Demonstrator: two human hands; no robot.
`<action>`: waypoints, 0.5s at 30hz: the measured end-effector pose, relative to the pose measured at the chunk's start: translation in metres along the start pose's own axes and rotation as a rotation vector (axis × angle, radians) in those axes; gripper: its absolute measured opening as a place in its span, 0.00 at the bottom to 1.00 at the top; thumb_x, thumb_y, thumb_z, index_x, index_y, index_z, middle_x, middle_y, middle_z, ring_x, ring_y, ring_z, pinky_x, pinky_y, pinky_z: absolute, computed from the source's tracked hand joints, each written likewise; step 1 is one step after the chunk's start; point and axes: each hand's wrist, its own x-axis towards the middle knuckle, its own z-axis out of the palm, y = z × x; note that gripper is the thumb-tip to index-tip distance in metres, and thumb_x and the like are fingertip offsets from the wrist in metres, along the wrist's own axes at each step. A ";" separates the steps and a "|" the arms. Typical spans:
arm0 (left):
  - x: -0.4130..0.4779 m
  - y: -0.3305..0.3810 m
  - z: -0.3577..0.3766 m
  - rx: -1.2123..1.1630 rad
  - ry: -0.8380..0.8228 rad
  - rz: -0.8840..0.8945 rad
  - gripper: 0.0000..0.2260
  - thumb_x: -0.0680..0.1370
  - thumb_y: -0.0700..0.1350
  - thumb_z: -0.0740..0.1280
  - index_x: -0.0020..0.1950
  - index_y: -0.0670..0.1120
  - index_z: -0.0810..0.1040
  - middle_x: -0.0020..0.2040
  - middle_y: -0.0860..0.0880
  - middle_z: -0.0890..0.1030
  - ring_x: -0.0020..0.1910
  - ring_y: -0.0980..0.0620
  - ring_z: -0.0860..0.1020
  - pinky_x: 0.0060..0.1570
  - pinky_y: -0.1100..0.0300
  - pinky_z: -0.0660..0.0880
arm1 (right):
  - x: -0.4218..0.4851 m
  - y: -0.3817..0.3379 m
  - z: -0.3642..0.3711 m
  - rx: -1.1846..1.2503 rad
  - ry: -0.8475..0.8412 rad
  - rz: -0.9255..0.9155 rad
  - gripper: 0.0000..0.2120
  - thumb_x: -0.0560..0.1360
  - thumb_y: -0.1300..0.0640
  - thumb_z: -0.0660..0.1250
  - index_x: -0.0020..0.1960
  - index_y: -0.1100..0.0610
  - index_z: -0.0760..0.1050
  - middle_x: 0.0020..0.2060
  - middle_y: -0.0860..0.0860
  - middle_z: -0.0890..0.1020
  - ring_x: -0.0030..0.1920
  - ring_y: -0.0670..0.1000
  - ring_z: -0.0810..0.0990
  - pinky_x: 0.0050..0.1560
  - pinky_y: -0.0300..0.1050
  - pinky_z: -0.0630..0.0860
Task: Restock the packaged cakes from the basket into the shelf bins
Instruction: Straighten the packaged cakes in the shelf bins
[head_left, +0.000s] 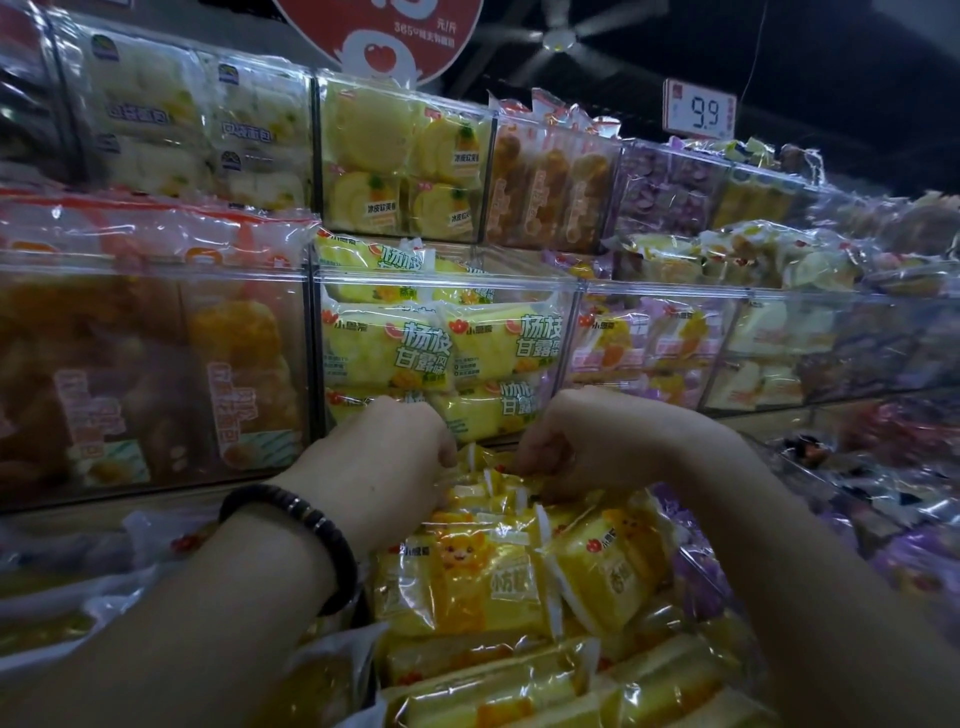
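Observation:
Yellow packaged cakes fill the lowest shelf bin in front of me, in a loose pile. My left hand, with a dark bead bracelet on the wrist, reaches over the pile and pinches the packets at its far end. My right hand is curled next to it, fingers closed on the same cluster of small yellow packets. Above them a clear bin holds yellow cakes with green lettering. No basket is visible.
Clear acrylic bins of wrapped cakes line the shelves: orange ones at left, purple ones upper right, purple packs beside the pile. A 9.9 price sign stands on top, a red round sign above.

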 end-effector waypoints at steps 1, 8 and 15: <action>-0.001 -0.001 -0.001 -0.003 -0.018 0.003 0.17 0.76 0.53 0.77 0.64 0.64 0.82 0.61 0.55 0.80 0.54 0.52 0.81 0.52 0.53 0.84 | 0.003 0.000 0.003 -0.022 0.003 -0.006 0.14 0.75 0.50 0.76 0.60 0.42 0.84 0.48 0.40 0.85 0.47 0.41 0.83 0.51 0.47 0.84; -0.008 0.001 -0.010 -0.047 0.009 0.003 0.18 0.76 0.45 0.78 0.59 0.67 0.84 0.57 0.56 0.77 0.49 0.54 0.79 0.47 0.55 0.85 | 0.009 -0.001 0.007 -0.142 0.135 0.051 0.14 0.78 0.55 0.73 0.61 0.42 0.84 0.42 0.39 0.80 0.43 0.46 0.81 0.46 0.50 0.85; -0.008 0.001 -0.006 -0.029 0.079 0.011 0.16 0.76 0.47 0.78 0.56 0.68 0.84 0.52 0.57 0.76 0.46 0.54 0.79 0.47 0.53 0.85 | 0.011 -0.014 0.012 -0.158 0.213 0.017 0.09 0.75 0.53 0.77 0.55 0.44 0.86 0.40 0.37 0.79 0.43 0.42 0.81 0.44 0.38 0.81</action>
